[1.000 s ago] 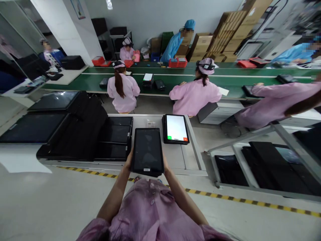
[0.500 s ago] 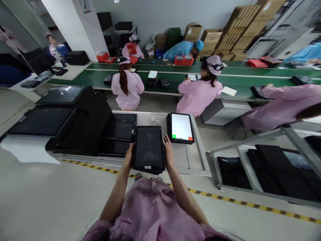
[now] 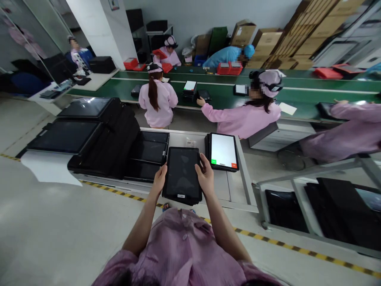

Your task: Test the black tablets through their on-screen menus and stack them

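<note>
In front of my body is a stack of black tablets (image 3: 182, 174), its top screen dark with smudge-like marks and a small white label at the near edge. My left hand (image 3: 160, 179) grips the stack's left side, thumb near the edge. On the other side, my right hand (image 3: 206, 174) is closed around the right edge, thumb over the top. How many tablets lie under the top one is hidden. Just right of my right hand, a tablet with a lit white screen (image 3: 223, 150) rests on other tablets. Left of my left hand lie dark tablets (image 3: 149, 153).
A grey-white cart top (image 3: 235, 194) lies beneath the tablets. Large black screens (image 3: 65, 135) are piled at left. Co-workers in pink sit along a green workbench (image 3: 190, 71) ahead. A metal rack (image 3: 300, 206) with black panels stands at right. Yellow-black tape (image 3: 268, 240) crosses the floor.
My right hand's fingers have gone from nearly straight to curled, with the thumb over the stack's edge. The view has shifted left. A co-worker has reached an arm leftward to a dark device.
</note>
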Tool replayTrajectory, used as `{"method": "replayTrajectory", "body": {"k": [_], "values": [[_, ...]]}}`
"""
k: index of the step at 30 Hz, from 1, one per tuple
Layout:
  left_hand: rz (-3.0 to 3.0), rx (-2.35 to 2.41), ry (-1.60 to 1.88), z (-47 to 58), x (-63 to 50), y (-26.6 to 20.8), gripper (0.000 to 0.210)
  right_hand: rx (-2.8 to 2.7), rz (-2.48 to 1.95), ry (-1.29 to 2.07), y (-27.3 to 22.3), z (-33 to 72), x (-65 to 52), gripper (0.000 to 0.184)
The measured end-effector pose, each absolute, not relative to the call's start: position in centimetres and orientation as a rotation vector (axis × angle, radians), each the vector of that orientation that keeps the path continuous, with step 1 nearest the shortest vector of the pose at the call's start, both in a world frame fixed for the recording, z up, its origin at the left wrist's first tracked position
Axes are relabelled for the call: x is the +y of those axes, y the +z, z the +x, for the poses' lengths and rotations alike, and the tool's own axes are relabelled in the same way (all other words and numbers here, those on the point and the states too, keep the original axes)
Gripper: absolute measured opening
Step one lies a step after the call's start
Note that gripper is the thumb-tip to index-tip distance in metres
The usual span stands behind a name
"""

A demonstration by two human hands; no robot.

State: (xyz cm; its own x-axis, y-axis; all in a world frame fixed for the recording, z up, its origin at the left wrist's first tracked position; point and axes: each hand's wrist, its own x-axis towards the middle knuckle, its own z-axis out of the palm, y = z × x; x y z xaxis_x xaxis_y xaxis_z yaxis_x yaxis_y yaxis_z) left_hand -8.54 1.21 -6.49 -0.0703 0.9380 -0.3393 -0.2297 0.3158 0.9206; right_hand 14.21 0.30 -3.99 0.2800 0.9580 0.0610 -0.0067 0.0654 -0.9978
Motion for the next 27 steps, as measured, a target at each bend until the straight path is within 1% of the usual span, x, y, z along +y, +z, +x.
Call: {"method": "replayTrajectory", "body": {"k": [4, 9, 16, 22, 27], "values": [[0.820, 1.316, 1.133, -8.8, 1.5, -6.7, 0.065, -1.029, -1.251, 1.000, -3.7, 14.4, 0.5, 0.067], [0.921, 1.421, 1.179, -8.8, 1.8, -7.1, 0.052, -1.011, -1.237, 0.982, -3.8, 14.3, 0.5, 0.065], [0.767, 1.273, 1.323, -7.5, 1.2, -7.2, 0.065, -0.958, -1.343, 0.976, -4.4, 12.8, -3.0, 0.060], [0.754, 1.210, 1.271, -7.5, 2.1, -6.0, 0.067, -1.026, -1.389, 0.908, -3.9, 11.3, -4.1, 0.070], [0.762, 1.145, 1.276, -7.7, 2.2, -6.1, 0.064, -1.110, -1.381, 0.943, -3.9, 12.1, -3.6, 0.078]]}}
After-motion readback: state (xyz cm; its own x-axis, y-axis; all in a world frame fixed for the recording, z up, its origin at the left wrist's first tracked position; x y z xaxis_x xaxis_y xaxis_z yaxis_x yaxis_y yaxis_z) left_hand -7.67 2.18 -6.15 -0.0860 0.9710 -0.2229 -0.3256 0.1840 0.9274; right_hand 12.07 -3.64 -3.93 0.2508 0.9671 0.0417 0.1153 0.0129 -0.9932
